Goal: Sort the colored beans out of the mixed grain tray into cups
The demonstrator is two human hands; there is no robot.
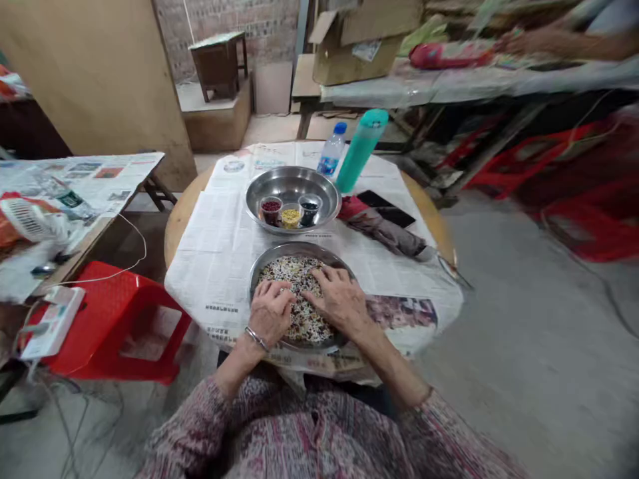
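A steel basin [256,266] in front of me holds mixed grains and beans [299,279], mostly white with dark, yellow and red bits. My left hand [272,311] rests over its left side, fingers bent and slightly apart at the grains; a metal bangle [256,339] is on that wrist. My right hand [343,301] reaches in from the right, thumb and fingers spread over the grains. Behind stands a second steel basin [294,178] with three clear cups: dark red beans [271,211], yellow grains [290,217] and black beans [309,211].
Newspaper [204,246] covers the round table. A water bottle [331,152], a teal bottle [361,152], a dark phone-like slab [387,208] and a grey-red cloth bundle [382,229] lie behind and right. A red stool [110,326] stands left. Another person's arm [564,43] shows at back right.
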